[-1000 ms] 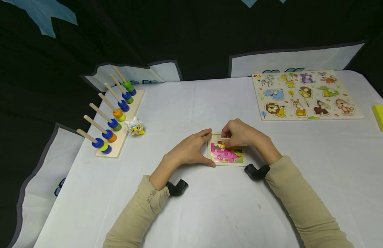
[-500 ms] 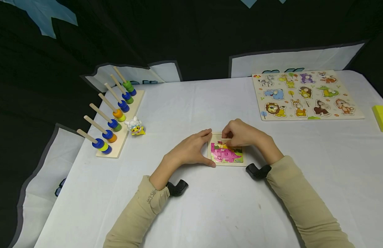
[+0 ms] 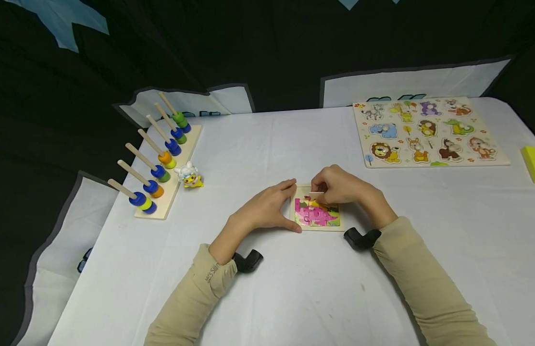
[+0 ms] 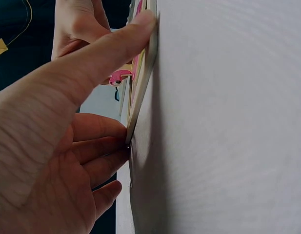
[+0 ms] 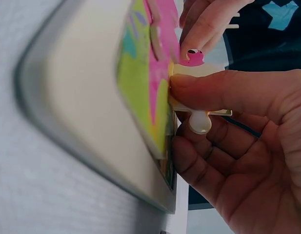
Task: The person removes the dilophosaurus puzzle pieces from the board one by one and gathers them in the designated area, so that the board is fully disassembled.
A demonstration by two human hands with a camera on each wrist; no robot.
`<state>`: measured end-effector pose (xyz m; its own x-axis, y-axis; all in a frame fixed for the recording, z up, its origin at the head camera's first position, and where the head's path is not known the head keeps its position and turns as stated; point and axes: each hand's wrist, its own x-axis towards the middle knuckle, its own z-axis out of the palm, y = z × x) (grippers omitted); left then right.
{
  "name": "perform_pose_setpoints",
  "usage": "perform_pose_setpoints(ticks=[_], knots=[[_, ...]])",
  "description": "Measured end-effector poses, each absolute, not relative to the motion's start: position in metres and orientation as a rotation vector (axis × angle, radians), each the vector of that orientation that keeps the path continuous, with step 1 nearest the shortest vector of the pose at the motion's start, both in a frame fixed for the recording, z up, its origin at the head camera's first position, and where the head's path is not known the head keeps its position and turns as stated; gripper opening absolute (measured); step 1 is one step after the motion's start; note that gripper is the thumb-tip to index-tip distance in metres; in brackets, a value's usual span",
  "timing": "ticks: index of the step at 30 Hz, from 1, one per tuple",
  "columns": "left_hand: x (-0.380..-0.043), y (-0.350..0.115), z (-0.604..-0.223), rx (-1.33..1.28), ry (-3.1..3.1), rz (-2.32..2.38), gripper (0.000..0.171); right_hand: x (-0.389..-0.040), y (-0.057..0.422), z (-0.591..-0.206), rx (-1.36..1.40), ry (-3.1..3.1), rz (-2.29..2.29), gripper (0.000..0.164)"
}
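A small wooden jigsaw puzzle board [image 3: 319,228] lies on the white table, its picture showing a pink dinosaur on green. My left hand [image 3: 267,207] grips the board's left side, thumb at the near corner and fingertips at the far one. Between thumb and fingers, my right hand [image 3: 338,186] pinches a jigsaw piece [image 5: 199,122] over the upper part of the picture. In the right wrist view the piece stands on edge, its pale back and round knob showing. The right fingers hide part of the picture in the head view.
A wooden peg rack [image 3: 161,197] with coloured rings stands at the left, with a small white-and-yellow figurine [image 3: 189,176] beside it. A large animal puzzle board [image 3: 427,132] lies at the back right. A yellow block [image 3: 533,165] sits at the right edge.
My right hand has shifted very slightly to the right, still pinching the jigsaw piece. The left hand and the board have stayed in place.
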<state>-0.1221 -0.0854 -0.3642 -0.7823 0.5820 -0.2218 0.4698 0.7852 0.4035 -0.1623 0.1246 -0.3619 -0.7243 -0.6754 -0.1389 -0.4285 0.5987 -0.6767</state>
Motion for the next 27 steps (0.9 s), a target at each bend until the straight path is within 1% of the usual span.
perform_pose_setpoints(ticks=[17, 27], knots=[[-0.1228, -0.0858, -0.3652, 0.805, 2.630, 0.492, 0.105, -0.1598, 0.1198, -0.3591, -0.940, 2.458, -0.822, 0.012], [-0.1224, -0.0856, -0.3654, 0.800, 2.631, 0.498, 0.105, -0.1591, 0.1184, -0.3583, -0.943, 2.439, -0.814, 0.011]])
